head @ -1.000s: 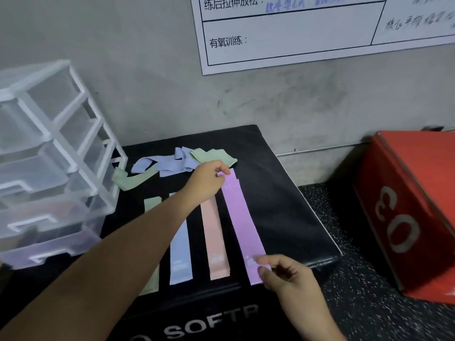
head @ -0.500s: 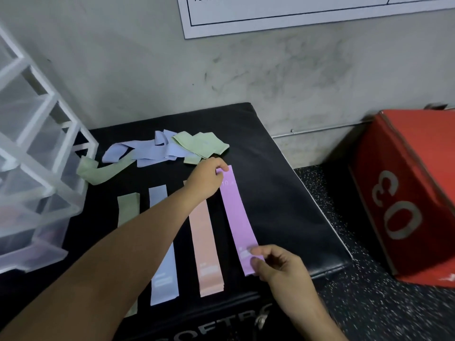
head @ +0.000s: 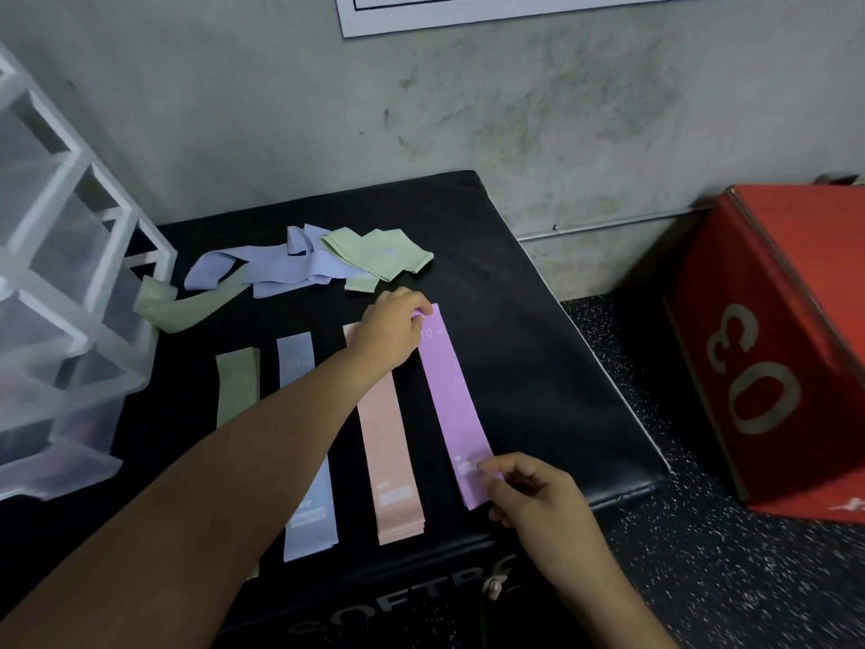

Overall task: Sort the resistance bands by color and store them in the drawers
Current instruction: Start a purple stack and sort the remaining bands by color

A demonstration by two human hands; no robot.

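Two hands, one purple band (head: 451,395), flat on the black box (head: 515,344) beside the pink stack (head: 391,452): left hand (head: 391,332) pinches far end, right hand (head: 529,494) near end. Risk: uneven release skews it.

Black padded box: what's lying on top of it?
Four flat bands side by side: green band, blue band, pink band, purple band. Behind them, a loose pile of blue and green bands. A forearm covers parts of the green and blue ones.

Dim, soft focus — wide-angle edge warp
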